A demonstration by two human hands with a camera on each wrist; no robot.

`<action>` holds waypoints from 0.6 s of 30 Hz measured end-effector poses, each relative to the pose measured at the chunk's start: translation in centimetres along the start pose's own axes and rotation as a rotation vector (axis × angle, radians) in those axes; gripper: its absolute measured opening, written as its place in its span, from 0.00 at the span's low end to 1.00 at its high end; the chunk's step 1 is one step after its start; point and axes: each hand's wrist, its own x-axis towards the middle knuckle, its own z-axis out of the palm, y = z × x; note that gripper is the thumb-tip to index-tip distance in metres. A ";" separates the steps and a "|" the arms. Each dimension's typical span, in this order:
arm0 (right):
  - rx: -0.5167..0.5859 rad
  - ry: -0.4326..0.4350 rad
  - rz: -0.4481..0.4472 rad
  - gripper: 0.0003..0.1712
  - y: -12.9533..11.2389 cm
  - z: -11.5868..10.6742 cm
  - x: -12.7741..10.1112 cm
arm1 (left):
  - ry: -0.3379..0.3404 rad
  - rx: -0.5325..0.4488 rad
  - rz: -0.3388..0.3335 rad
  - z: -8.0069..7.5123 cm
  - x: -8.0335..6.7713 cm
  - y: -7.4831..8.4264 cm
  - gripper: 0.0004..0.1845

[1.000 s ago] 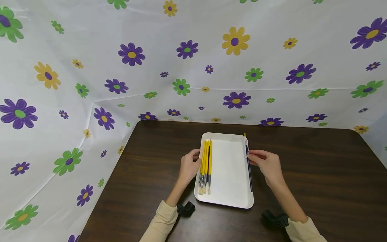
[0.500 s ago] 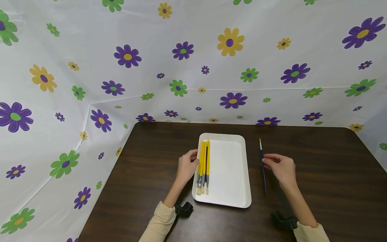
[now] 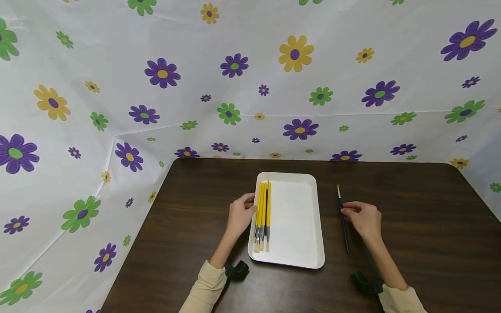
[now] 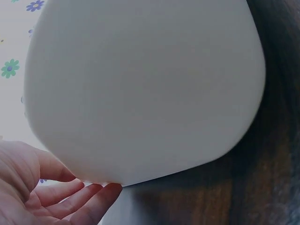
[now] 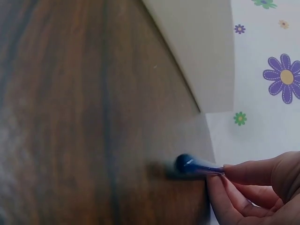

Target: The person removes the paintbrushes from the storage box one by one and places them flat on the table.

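Note:
A white tray (image 3: pixel 295 221) lies lengthwise on the table, and several yellow-handled paintbrushes (image 3: pixel 261 204) rest along its left side with bristles toward the near end. My left hand (image 3: pixel 239 216) grips the tray's left edge; in the left wrist view the thumb and fingers meet at the rim of the tray (image 4: pixel 140 93). To the right of the tray, my right hand (image 3: pixel 364 218) pinches a dark blue paintbrush (image 3: pixel 344 230), its tip pointing to the far side. In the right wrist view, the rounded handle end of the blue paintbrush (image 5: pixel 187 164) sticks out toward the camera.
The dark wooden table (image 3: pixel 422 226) extends to both sides of the tray. A white flowered sheet (image 3: pixel 250 104) hangs behind it and on the left. Black wrist mounts (image 3: pixel 237 271) are on both forearms.
My right hand has carried the blue paintbrush from over the tray's right edge out to the right, then slightly nearer. My left hand stays at the tray's left edge.

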 end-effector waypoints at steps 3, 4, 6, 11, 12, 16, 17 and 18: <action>-0.063 0.035 -0.062 0.10 0.2 0.1 0.0 | -0.008 0.001 -0.005 -0.1 0.1 0.0 0.20; -0.088 0.051 -0.086 0.09 0.2 0.2 0.0 | -0.010 0.002 -0.006 -0.2 0.2 -0.1 0.20; -0.141 0.081 -0.129 0.08 0.2 0.3 0.0 | -0.015 0.005 -0.010 -0.2 0.2 0.0 0.20; -0.197 0.104 -0.165 0.08 0.2 0.6 -0.1 | -0.023 0.009 -0.012 -0.3 0.2 0.1 0.19; -0.200 0.106 -0.167 0.08 0.1 0.6 -0.1 | -0.023 0.010 -0.012 -0.3 0.2 0.1 0.19; -0.201 0.096 -0.166 0.08 0.1 0.6 -0.1 | -0.025 0.012 -0.017 -0.3 0.2 0.1 0.19; -0.201 0.091 -0.162 0.08 0.0 0.6 -0.2 | -0.026 0.013 -0.017 -0.2 0.3 0.0 0.19; -0.201 0.084 -0.156 0.08 0.0 0.6 -0.2 | -0.027 0.014 -0.016 -0.2 0.3 0.0 0.19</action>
